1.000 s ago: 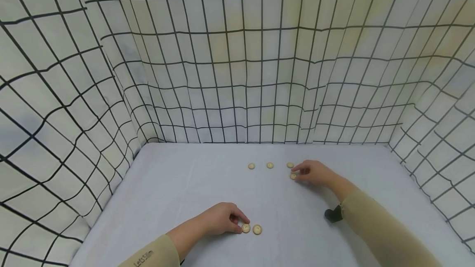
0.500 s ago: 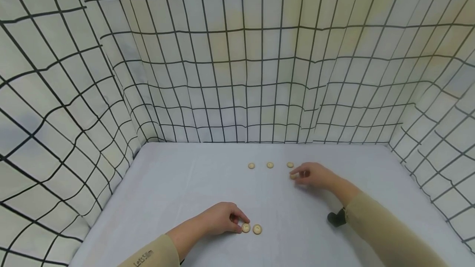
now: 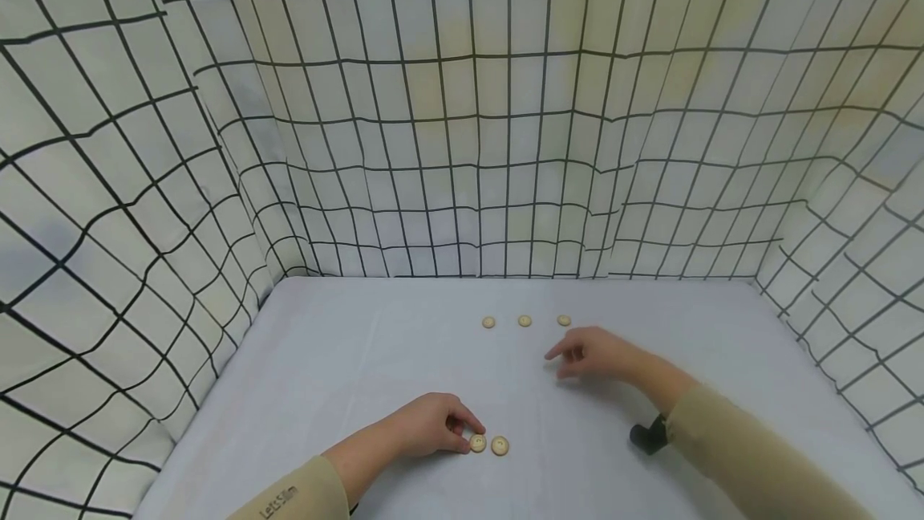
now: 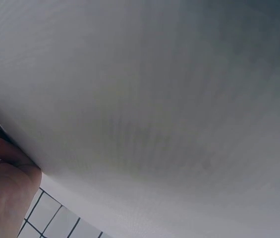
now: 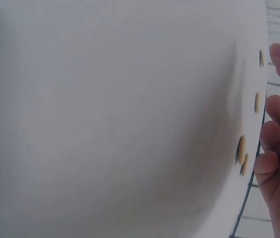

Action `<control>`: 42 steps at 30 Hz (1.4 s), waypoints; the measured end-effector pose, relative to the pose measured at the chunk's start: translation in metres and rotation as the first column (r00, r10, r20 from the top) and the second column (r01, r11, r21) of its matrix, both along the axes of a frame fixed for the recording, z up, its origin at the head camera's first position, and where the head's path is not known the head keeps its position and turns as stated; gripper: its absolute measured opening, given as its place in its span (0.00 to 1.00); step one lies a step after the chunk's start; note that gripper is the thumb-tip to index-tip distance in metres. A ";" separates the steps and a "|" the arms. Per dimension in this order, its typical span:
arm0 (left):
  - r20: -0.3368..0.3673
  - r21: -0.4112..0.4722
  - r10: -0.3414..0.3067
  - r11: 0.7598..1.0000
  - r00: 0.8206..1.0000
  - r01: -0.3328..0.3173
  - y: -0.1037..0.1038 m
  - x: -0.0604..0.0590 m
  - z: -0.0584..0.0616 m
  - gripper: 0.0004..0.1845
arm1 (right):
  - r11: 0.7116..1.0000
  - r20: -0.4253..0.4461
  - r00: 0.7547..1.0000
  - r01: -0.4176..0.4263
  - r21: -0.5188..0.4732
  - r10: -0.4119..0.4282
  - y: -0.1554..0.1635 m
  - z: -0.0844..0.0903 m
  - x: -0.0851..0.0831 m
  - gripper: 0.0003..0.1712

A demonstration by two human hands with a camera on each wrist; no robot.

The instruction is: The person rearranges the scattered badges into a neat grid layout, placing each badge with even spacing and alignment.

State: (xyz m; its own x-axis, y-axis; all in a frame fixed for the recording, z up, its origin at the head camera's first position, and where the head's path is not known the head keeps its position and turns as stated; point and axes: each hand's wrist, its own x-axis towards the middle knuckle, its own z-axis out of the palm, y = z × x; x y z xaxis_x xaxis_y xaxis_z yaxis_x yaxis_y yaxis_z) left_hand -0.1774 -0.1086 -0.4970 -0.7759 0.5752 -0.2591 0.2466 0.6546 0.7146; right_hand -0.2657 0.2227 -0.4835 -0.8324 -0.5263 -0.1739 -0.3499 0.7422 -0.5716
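Curled low on the table, the left hand (image 3: 431, 424) has thumb and forefinger tips closed on the rim of a cream button (image 3: 478, 443), which lies flat and touches a second button (image 3: 500, 445) on its right. The right hand (image 3: 596, 354) hovers over the grey tabletop (image 3: 346, 359) with fingers loosely spread and nothing visible between them. It is just short of a row of three buttons (image 3: 524, 320) near the gridded cloth wall (image 3: 462, 143). The step in hand looks like laying buttons out in lines, and the next move would call for a fine pinch on a thin, flat disc. Only the right wrist view shows the spread fingers (image 5: 273, 163) from below, with four buttons edge-on. The left wrist view shows only blurred tabletop and the palm's heel.
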 end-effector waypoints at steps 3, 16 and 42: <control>0.006 0.001 0.007 1.000 1.000 -0.007 0.000 0.001 0.001 0.11 | 0.999 0.006 0.999 -0.036 0.018 0.036 -0.009 -0.001 0.003 0.16; 0.004 0.004 0.003 1.000 1.000 -0.003 0.002 0.000 0.003 0.11 | 0.972 0.019 0.972 -0.233 0.012 0.232 -0.041 -0.006 0.026 0.14; -0.004 0.010 -0.004 1.000 1.000 0.004 0.001 -0.001 -0.001 0.10 | 0.892 -0.003 0.892 -0.452 0.011 0.452 -0.080 -0.010 0.051 0.14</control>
State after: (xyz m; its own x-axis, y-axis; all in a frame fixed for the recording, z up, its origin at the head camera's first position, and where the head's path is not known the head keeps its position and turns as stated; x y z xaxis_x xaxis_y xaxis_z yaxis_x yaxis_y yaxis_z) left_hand -0.1786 -0.1079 -0.4977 -0.7744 0.5812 -0.2501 0.2525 0.6463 0.7201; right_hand -0.2145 0.1422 -0.4939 -0.5064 -0.8440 -0.1766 -0.6518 0.5088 -0.5624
